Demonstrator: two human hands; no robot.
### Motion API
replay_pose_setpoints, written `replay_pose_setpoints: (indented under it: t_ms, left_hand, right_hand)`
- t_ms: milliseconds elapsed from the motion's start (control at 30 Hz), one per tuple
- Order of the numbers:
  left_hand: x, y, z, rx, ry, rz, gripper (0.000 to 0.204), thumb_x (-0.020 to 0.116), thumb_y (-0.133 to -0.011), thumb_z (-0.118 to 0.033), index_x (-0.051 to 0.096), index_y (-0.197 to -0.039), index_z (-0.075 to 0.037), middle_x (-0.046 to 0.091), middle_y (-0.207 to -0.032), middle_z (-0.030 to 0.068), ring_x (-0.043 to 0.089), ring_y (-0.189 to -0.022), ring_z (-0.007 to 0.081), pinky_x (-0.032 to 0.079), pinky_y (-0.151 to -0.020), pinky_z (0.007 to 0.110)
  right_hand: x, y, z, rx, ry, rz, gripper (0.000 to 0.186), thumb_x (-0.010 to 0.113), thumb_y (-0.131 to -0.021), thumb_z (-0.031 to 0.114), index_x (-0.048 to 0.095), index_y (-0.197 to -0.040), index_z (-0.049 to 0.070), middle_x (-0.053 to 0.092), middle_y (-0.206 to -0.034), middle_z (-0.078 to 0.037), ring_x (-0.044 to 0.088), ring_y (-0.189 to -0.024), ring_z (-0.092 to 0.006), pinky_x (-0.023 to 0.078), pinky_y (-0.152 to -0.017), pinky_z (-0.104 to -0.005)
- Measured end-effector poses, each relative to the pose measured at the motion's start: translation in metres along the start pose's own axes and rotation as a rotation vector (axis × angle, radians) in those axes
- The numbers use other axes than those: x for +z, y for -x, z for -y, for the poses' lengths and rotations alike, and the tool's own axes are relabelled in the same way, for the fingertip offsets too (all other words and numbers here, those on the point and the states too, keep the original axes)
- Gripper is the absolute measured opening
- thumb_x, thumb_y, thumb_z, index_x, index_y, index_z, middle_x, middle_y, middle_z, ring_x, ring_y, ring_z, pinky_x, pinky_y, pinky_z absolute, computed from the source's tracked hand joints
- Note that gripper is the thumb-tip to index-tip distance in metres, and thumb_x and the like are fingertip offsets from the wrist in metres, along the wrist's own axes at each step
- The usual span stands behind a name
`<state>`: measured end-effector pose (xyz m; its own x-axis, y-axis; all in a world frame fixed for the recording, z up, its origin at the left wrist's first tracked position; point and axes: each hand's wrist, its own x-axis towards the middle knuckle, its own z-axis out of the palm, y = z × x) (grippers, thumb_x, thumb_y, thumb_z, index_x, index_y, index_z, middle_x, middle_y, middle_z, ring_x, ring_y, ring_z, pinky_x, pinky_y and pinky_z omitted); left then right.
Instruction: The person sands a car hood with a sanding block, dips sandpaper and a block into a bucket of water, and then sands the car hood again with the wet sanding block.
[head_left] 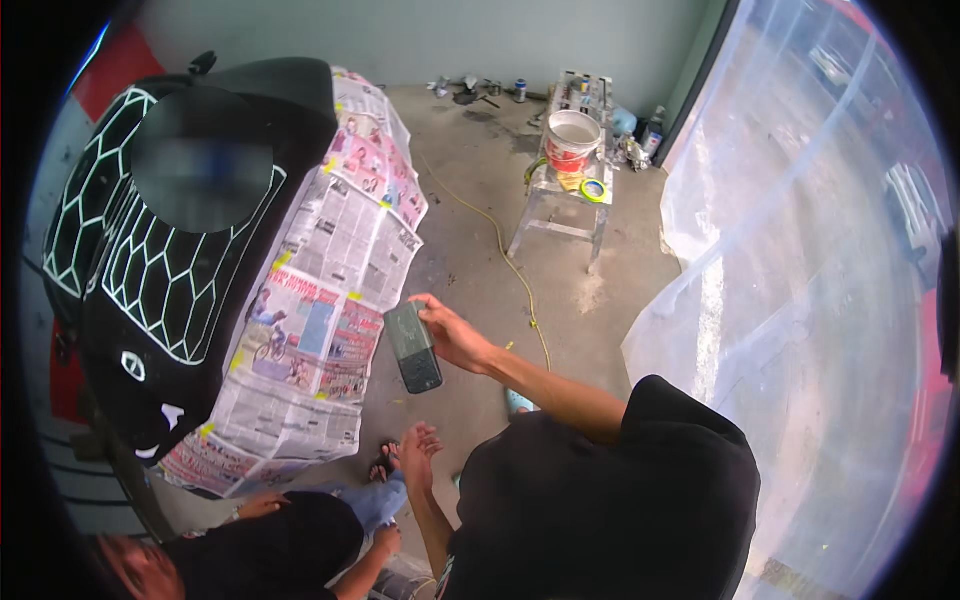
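Observation:
My right hand is closed on the edge of a flat, rounded rectangular object, grey-green on its upper part and black below. Its exact kind I cannot make out. It hangs over the floor, apart from the newspaper sheets next to it. My left hand is below it with fingers loosely stretched, holding nothing that I can see. The newspaper is fixed with yellow tape along the side of a black car part marked with white honeycomb outlines.
Another person in a black top is at the lower left. A white and red bucket and a yellow-green tape roll stand on a bench. A yellow cord crosses the floor. Clear plastic sheeting hangs at the right.

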<state>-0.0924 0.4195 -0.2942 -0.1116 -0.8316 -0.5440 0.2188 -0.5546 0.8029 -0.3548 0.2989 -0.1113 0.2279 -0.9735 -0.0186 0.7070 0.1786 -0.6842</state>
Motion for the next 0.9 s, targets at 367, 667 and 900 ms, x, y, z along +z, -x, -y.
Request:
replay_pose_setpoints:
  t_ms: [367,667,900]
  left_hand:
    - [0.287,-0.070,-0.092,-0.005,-0.096,0.660,0.033,0.057,-0.107,-0.030,0.058,-0.126,-0.003,0.070,-0.112,0.0095,0.070,-0.092,0.0193,0.058,-0.077,0.035]
    - [0.385,-0.152,-0.086,-0.200,-0.645,0.779,0.019,0.072,-0.099,-0.022,0.068,-0.107,-0.005,0.071,-0.094,0.0005,0.064,-0.079,0.0071,0.053,-0.063,0.025]
    - [0.478,-0.277,-0.092,-0.167,-0.858,0.801,0.030,0.065,-0.102,-0.036,0.070,-0.100,-0.006,0.068,-0.087,-0.0002,0.062,-0.076,0.0080,0.051,-0.060,0.025]
  right_hand:
    - [-0.166,0.062,0.078,-0.195,0.623,-0.582,0.024,0.063,-0.101,0.018,0.068,-0.121,0.005,0.071,-0.097,-0.004,0.065,-0.087,-0.0116,0.052,-0.082,-0.0300]
    - [-0.264,0.129,0.159,-0.443,0.498,-1.304,0.010,0.068,-0.098,0.010,0.068,-0.103,0.001,0.070,-0.092,0.000,0.063,-0.082,-0.0088,0.051,-0.077,-0.0280]
    - [-0.336,0.151,0.239,-0.451,0.517,-1.615,0.014,0.067,-0.100,0.014,0.066,-0.106,0.001,0.066,-0.098,-0.001,0.058,-0.092,-0.0097,0.047,-0.081,-0.0273]
